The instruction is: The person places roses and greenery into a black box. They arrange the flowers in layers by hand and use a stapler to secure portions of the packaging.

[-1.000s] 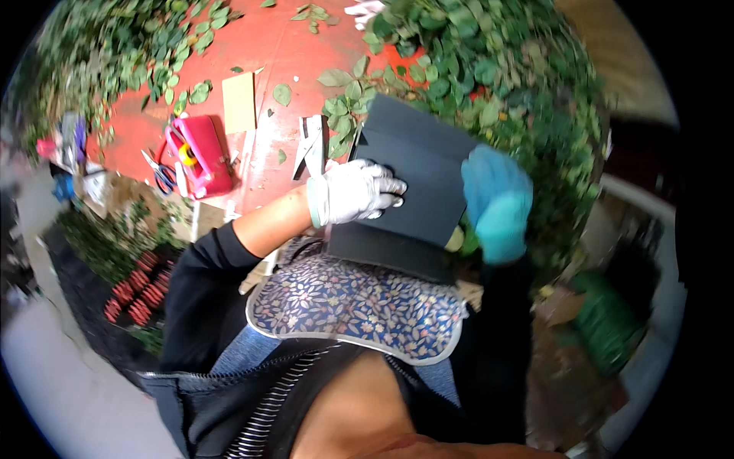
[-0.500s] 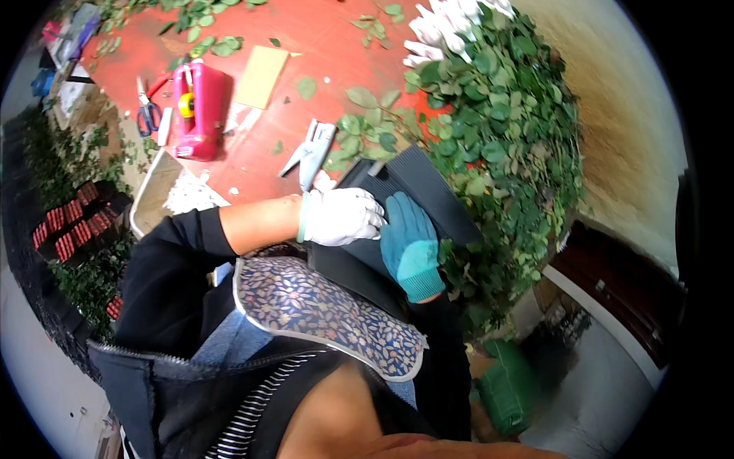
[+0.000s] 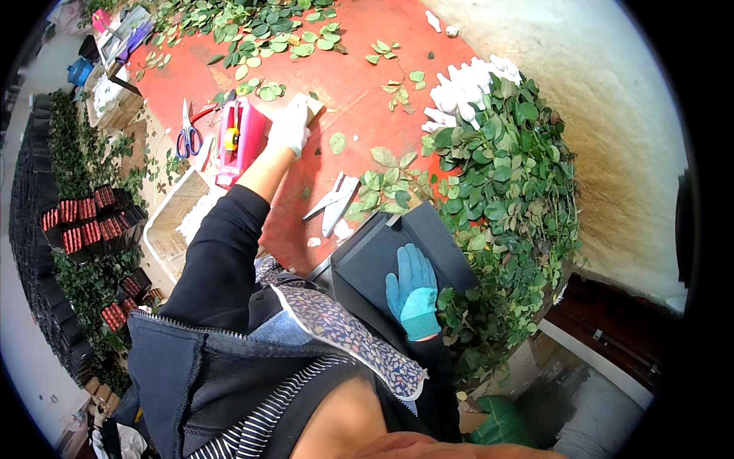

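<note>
My left hand [image 3: 289, 130], in a white glove, reaches out over the red table onto a tan pad of paper [image 3: 313, 109]. Its fingers are blurred and cover part of the pad, so their grip cannot be made out. A pink tape dispenser [image 3: 239, 141] with a yellow roll stands just left of that wrist. My right hand [image 3: 413, 291], in a teal glove, lies flat with fingers spread on a black corrugated wrap [image 3: 367, 264] at the table's near edge. Beyond the wrap rests a pale grey plier stapler [image 3: 335, 205].
A heap of leafy rose stems [image 3: 512, 176] with white-wrapped heads [image 3: 466, 92] fills the right side. Blue-handled scissors [image 3: 188, 134] lie left of the dispenser, above a cream basket [image 3: 172, 222] of white pieces. Black crates of red-and-black bundles [image 3: 84, 226] stand far left.
My left hand has left the black wrap and moved forward and left to the paper pad. My right hand stays on the wrap, its fingers now spread. The view has shifted.
</note>
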The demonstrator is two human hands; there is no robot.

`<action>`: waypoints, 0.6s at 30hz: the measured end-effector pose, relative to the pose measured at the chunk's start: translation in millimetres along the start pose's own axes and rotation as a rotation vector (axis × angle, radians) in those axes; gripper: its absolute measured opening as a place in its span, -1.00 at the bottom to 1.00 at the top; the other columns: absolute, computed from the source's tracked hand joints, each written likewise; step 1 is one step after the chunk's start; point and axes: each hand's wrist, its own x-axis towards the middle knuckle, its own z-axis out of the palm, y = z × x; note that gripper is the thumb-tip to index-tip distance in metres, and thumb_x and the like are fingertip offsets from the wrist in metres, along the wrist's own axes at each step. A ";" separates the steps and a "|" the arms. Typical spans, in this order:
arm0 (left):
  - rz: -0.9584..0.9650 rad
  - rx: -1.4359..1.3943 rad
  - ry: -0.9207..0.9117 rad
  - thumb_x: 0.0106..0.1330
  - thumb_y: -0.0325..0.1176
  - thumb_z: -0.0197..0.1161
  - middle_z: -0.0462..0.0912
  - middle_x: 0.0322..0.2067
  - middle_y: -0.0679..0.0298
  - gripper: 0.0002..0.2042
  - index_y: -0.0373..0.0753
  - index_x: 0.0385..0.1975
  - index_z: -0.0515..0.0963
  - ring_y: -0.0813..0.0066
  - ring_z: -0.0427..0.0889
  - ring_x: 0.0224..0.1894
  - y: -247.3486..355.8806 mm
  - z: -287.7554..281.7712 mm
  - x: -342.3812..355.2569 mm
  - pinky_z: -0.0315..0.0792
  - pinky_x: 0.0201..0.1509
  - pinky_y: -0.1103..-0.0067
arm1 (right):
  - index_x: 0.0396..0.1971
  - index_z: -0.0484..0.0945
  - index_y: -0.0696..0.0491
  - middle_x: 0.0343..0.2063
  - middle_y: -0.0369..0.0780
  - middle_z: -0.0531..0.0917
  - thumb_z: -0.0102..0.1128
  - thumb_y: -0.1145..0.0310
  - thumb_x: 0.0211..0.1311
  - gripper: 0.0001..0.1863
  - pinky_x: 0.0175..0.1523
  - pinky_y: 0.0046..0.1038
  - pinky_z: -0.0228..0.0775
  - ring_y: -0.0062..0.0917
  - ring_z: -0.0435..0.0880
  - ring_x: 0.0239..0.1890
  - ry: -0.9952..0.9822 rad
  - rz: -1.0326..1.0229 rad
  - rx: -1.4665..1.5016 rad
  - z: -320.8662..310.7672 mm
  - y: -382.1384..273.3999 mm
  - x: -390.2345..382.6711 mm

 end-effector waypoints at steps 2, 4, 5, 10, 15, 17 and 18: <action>-0.098 -0.244 0.032 0.20 -0.39 0.19 0.62 -0.06 -0.05 -0.61 -0.32 0.06 0.48 -0.01 0.58 0.02 -2.2 -13.4 2.1 0.44 0.12 0.30 | 0.23 0.33 0.21 0.22 0.05 0.40 0.19 0.27 0.16 -0.36 0.36 -0.09 0.17 -0.09 0.38 0.25 0.007 -0.006 0.014 1.0 1.3 -1.4; -0.060 -0.421 0.105 0.24 -0.43 0.12 0.64 -0.08 -0.03 -0.62 -0.30 0.08 0.48 0.06 0.61 0.01 5.4 -43.3 -9.1 0.45 0.12 0.36 | 0.23 0.33 0.21 0.22 0.04 0.40 0.19 0.28 0.16 -0.37 0.36 -0.09 0.17 -0.10 0.38 0.25 0.011 0.006 0.024 0.9 2.3 -2.5; -0.107 -0.624 0.061 0.24 -0.44 0.12 0.65 -0.05 0.04 -0.60 -0.31 0.11 0.49 0.20 0.64 -0.02 27.1 -70.5 -20.6 0.46 0.11 0.44 | 0.23 0.33 0.21 0.22 0.03 0.40 0.19 0.28 0.16 -0.37 0.36 -0.09 0.17 -0.10 0.38 0.25 0.005 0.026 0.022 -2.3 1.6 -2.8; -0.367 -0.988 -0.123 0.25 -0.31 0.36 0.68 -0.24 0.24 -0.67 -0.38 -0.07 0.58 0.57 0.61 -0.19 37.1 -94.2 -65.0 0.49 -0.08 0.55 | 0.23 0.33 0.20 0.23 0.01 0.40 0.17 0.27 0.18 -0.38 0.36 -0.12 0.17 -0.12 0.37 0.26 0.025 0.007 0.043 -0.3 4.6 -2.8; -0.037 -0.317 0.024 0.22 -0.21 0.35 0.61 -0.39 0.06 -0.70 -0.33 -0.23 0.61 0.11 0.61 -0.30 30.3 -94.5 -76.9 0.45 -0.16 0.40 | 0.27 0.30 0.18 0.25 0.04 0.37 0.12 0.28 0.24 -0.39 0.34 -0.10 0.20 -0.05 0.38 0.25 -0.016 0.024 0.070 -3.3 4.1 -1.3; -0.017 -0.406 0.141 0.23 -0.19 0.31 0.58 -0.41 0.03 -0.69 -0.34 -0.23 0.61 0.07 0.59 -0.30 22.4 -80.6 -76.5 0.43 -0.17 0.34 | 0.25 0.32 0.19 0.25 0.02 0.38 0.14 0.27 0.21 -0.38 0.36 -0.10 0.16 -0.10 0.36 0.26 -0.013 0.039 0.066 -1.3 5.1 -2.0; -0.007 -0.450 0.202 0.24 -0.19 0.29 0.56 -0.42 0.02 -0.69 -0.34 -0.23 0.62 0.05 0.57 -0.30 18.5 -75.2 -75.9 0.42 -0.18 0.30 | 0.24 0.34 0.20 0.25 0.01 0.38 0.15 0.26 0.19 -0.38 0.37 -0.11 0.15 -0.12 0.36 0.27 -0.010 0.044 0.063 -0.2 6.1 -2.5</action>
